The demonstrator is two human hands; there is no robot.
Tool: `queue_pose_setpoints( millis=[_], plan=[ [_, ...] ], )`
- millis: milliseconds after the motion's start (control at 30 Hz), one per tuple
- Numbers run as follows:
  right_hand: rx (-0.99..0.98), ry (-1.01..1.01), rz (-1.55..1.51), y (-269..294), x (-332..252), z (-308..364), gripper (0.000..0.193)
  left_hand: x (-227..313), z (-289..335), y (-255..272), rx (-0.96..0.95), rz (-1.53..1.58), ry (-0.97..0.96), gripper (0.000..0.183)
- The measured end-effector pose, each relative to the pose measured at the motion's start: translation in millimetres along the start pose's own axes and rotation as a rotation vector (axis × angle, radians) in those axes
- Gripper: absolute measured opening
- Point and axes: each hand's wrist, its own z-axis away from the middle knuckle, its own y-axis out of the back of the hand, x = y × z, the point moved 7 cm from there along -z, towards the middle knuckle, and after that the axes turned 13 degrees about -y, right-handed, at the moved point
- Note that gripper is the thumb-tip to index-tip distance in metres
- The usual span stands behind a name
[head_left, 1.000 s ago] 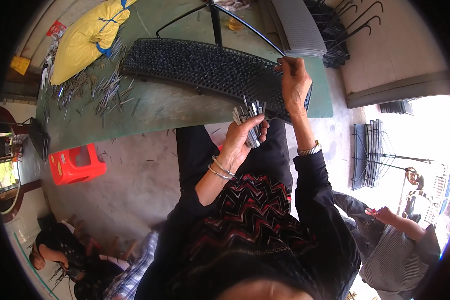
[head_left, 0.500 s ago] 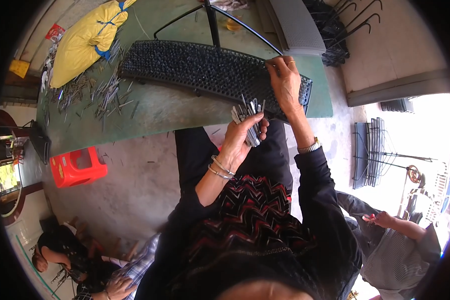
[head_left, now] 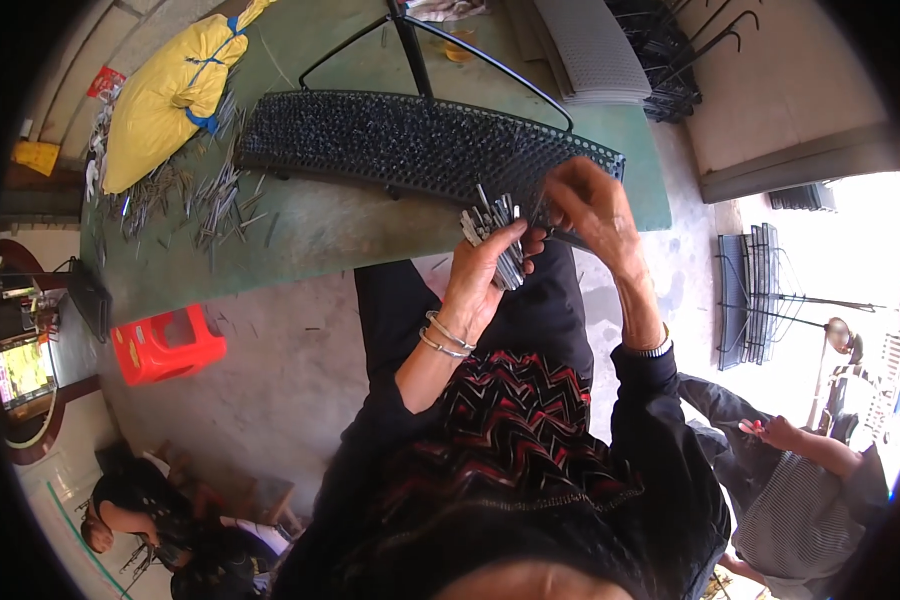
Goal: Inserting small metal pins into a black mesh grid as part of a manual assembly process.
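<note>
My left hand point(head_left: 478, 272) is closed round a bundle of thin silvery metal strips point(head_left: 502, 240), their ends sticking up past the thumb. Just right of the bundle, my right hand point(head_left: 602, 215) is bent with its fingertips pinched together. Whatever those fingertips hold, if anything, is too small to make out. Beyond both hands lies a long curved black panel point(head_left: 370, 140), covered with rows of small round holes. Black bars point(head_left: 417, 55) rise from its far side. The panel's near right part is hidden behind my right hand.
A green table point(head_left: 180, 275) carries loose metal strips point(head_left: 215, 205), a yellow sack point(head_left: 170, 105) and a stack of grey perforated sheets point(head_left: 595, 50). A red stool point(head_left: 170, 345) stands on the floor at left. Other people sit at lower left and lower right point(head_left: 800, 510).
My right hand has come off the panel's right end and moved nearer, beside the bundle. My left hand keeps its grip on the strips. The view has shifted slightly.
</note>
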Motion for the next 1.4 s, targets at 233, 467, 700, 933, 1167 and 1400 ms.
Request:
queue_pose_setpoints(
  millis=[233,467,700,933,1167,1400],
  plan=[
    [0.524,0.287,0.107,25,-22,-28,0.010,0,2,-1,0.062,-0.009,0.030,0.019],
    [0.483,0.335,0.241,17,-18,-47,0.008,-5,-1,1,0.050,0.000,0.037,0.019],
    [0.476,0.371,0.294,13,-10,-50,0.010,-5,-1,1,0.074,-0.005,0.049,0.017],
    [0.375,0.363,0.427,6,-19,-32,0.014,0,1,1,0.074,-0.015,0.041,0.015],
    [-0.196,0.022,0.060,-14,2,1,0.012,-5,-1,-1,0.055,0.031,0.016,0.018],
    [0.555,0.363,0.166,24,-19,-26,0.008,-2,3,-3,0.139,0.026,0.034,0.019]
  ],
)
